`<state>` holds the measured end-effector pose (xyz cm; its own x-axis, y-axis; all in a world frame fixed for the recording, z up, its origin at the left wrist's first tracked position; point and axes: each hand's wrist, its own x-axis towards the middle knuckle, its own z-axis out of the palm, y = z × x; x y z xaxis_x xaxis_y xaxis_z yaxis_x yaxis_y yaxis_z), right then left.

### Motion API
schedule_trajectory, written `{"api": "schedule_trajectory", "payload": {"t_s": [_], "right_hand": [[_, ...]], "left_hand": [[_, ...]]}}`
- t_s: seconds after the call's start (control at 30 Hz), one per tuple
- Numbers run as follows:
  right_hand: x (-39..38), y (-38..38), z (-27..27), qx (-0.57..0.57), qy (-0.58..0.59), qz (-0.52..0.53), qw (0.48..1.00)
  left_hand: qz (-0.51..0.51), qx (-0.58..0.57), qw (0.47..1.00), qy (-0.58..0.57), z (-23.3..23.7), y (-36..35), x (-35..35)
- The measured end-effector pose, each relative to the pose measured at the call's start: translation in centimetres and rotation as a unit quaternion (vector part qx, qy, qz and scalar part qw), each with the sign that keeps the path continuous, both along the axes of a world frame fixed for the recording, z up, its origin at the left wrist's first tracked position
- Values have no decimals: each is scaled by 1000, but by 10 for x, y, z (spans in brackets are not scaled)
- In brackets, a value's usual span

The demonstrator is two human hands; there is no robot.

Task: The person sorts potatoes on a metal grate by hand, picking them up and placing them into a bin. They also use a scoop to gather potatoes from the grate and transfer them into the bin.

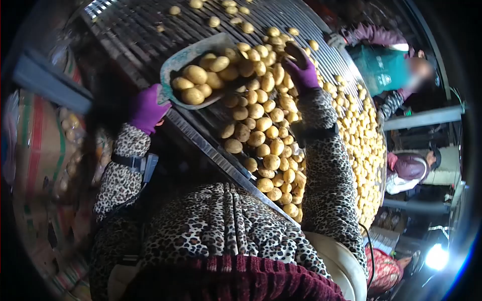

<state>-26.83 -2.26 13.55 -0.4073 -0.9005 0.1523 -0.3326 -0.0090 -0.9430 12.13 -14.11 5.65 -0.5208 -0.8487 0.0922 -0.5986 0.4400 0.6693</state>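
My left hand [148, 108], in a purple glove, is closed on the near left corner of a worn, pale green plastic scoop [169, 63]. Several potatoes [195, 74] lie inside the scoop, which rests tilted on the slatted conveyor [145, 37] with its open end towards the loose potatoes. My right hand [302, 69], also in a purple glove with a dark palm, reaches over the pile of potatoes [263, 123] to the right of the scoop. Its fingers are apart and slightly curved beside the potatoes, with none visibly gripped.
A metal rail [211, 150] runs along the conveyor's near edge, in front of my body. Many more potatoes [359, 150] cover the belt at right. Across it, a person in a teal apron [379, 67] works; others are farther off. Striped sacks [42, 145] stand at left.
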Motion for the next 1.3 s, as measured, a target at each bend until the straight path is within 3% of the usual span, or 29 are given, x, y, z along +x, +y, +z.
{"api": "schedule_trajectory", "payload": {"t_s": [0.03,0.07,0.1,0.13,0.17,0.23,0.27,0.3,0.37,0.5,0.57,0.63,0.7,0.77,0.83,1.03,1.1,1.23,1.27,1.3], "right_hand": [[-19,22,-7,-34,0,-5,999],[-31,47,-11,1,62,-40,997],[-40,76,-21,27,40,-36,998],[-44,106,-34,84,160,-44,983],[-34,133,-37,152,122,-49,980],[-9,182,-48,247,207,-35,946],[-10,208,-79,228,234,-23,945],[16,208,-57,215,331,17,919],[38,210,-45,237,337,47,910],[12,186,-32,315,255,13,914],[1,165,-38,189,361,-34,913],[5,135,-20,208,358,-61,908],[-6,113,-40,201,378,-61,902],[3,102,-53,199,371,13,907],[34,103,-54,193,493,33,848],[57,119,-30,260,451,107,847],[62,125,-28,320,424,150,834],[83,138,-26,316,472,152,809],[78,143,-38,261,465,119,838],[75,141,-33,280,418,100,859]], "left_hand": [[-5,10,1000,12,-1,-2,-1],[-17,33,998,41,-7,-6,0],[-3,44,998,44,-6,-4,-2],[12,54,997,46,-2,0,-1],[16,54,998,41,0,0,1],[11,43,999,24,0,-2,4],[2,32,999,11,-2,-5,6],[-12,-12,1000,0,-7,-8,9],[-31,-100,994,-22,-12,-11,14],[-24,-69,997,-22,-10,-11,15],[-14,-69,997,-38,-10,-10,16],[-9,-60,997,-37,-10,-9,16],[-10,-43,999,-16,-13,-9,16],[16,-13,1000,-22,-7,-7,14],[24,18,999,-17,8,1,8],[-16,-92,995,-34,-20,-12,17],[-8,-63,997,-38,-15,-10,15],[48,61,996,-41,17,5,2],[25,-8,999,-37,4,0,7],[0,-77,997,-31,-19,-11,15]]}}
